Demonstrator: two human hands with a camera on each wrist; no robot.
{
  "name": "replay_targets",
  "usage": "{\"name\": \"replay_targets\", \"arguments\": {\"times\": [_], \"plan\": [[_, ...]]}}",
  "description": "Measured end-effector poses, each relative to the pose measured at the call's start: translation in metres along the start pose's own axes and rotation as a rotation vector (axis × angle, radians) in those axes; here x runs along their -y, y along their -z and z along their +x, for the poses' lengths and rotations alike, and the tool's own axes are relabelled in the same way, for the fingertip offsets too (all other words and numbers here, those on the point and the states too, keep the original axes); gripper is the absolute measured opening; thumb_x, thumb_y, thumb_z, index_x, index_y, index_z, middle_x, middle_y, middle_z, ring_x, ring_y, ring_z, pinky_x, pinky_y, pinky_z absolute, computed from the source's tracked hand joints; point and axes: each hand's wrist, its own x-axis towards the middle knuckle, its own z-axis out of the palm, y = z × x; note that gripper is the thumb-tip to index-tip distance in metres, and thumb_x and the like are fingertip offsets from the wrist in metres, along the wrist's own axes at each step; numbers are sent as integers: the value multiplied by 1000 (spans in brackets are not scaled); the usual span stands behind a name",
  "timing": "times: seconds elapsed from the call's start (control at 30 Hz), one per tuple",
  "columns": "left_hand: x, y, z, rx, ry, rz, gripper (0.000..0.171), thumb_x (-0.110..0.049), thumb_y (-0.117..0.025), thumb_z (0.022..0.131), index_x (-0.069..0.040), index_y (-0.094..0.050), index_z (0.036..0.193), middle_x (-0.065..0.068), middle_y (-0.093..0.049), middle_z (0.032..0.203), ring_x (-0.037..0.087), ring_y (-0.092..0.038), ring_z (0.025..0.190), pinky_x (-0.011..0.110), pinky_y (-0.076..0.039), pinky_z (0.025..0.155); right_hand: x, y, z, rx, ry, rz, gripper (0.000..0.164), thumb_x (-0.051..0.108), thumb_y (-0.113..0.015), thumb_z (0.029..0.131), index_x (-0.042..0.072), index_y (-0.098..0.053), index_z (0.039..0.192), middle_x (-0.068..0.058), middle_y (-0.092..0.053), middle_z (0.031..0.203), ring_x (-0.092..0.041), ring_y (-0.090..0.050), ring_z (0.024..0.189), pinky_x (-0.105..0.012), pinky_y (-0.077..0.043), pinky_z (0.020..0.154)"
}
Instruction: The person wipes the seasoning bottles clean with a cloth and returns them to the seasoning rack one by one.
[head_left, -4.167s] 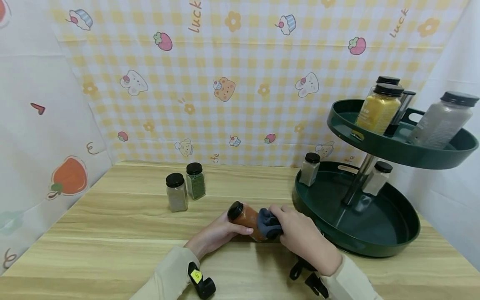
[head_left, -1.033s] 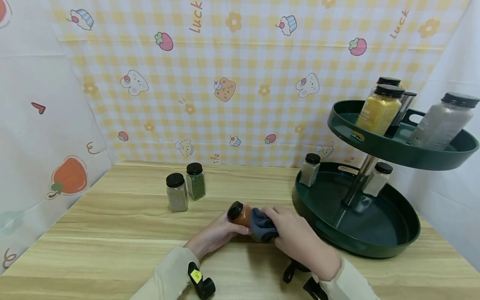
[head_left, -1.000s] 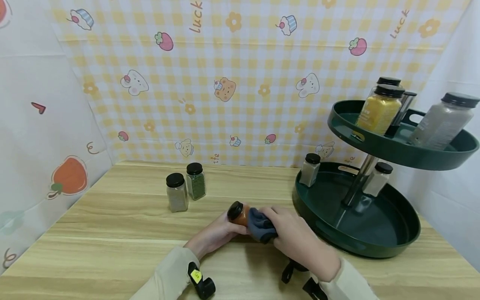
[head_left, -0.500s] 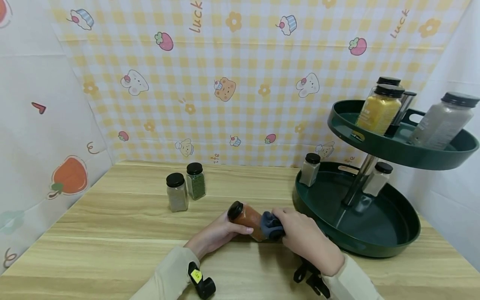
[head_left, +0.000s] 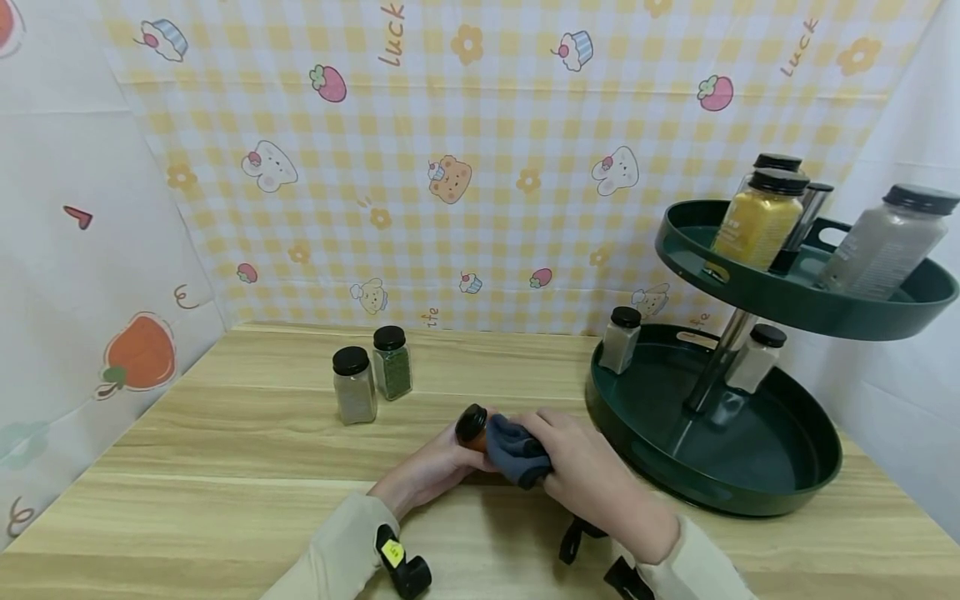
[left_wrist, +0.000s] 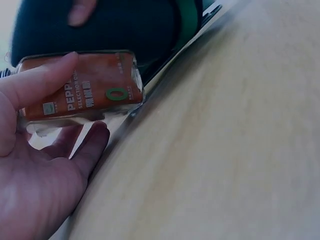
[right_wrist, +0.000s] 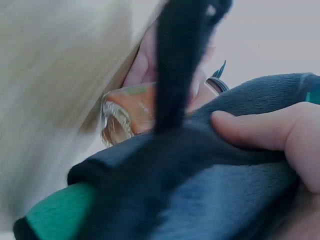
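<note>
Glass, by its look, the spice jar (left_wrist: 100, 85) will probably feel stiff, smooth and fairly light, apt to slip and to break if dropped; its flat sides below the black cap (head_left: 471, 422) seem the surest hold. Orange-red contents show behind pale print and a green ring. It sits tilted over the counter (head_left: 225, 467), the left hand (head_left: 438, 462) curled round it, while the right hand (head_left: 581, 467) grips a soft dark-blue cloth (head_left: 516, 450) against it.

Bright, even head view, soft shadow on the tabletop (head_left: 225, 442), dimmer, hazy wrist views, cloth (right_wrist: 225, 192) blurred in the right
</note>
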Motion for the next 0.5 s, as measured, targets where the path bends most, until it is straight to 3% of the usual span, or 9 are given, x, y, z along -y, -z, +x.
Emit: {"name": "replay_targets", "arguments": {"times": [0.1,0.2,0.3,0.5], "plan": [[0,0,0,16,-13,5,50,8,-63,75,-15,-48,117,-2,-54,115,13,-49,104,28,-41,92,3,0,-1,-30,16,5,47,5,-74,75,22,-59,117,4,-61,94,-14,-61,85,-33,-50,71],[0,0,0,15,-10,0,52,9,-64,74,-13,-48,119,0,-54,115,13,-51,103,29,-43,91,3,2,-1,-2,-33,4,50,3,-74,72,21,-58,116,1,-62,100,-16,-61,89,-36,-51,71],[0,0,0,-1,10,-2,56,8,-66,73,-11,-46,122,2,-53,115,15,-51,102,28,-43,90,1,5,-1,63,-97,-15,52,-1,-74,70,20,-57,114,-2,-62,103,-19,-61,89,-39,-51,68],[-1,0,-1,-19,42,3,58,4,-68,75,-11,-43,125,3,-54,117,16,-51,105,28,-40,93,-9,10,-3,215,-212,-58,42,-2,-73,70,16,-54,102,-6,-61,93,-19,-53,72,-38,-46,58]]}}
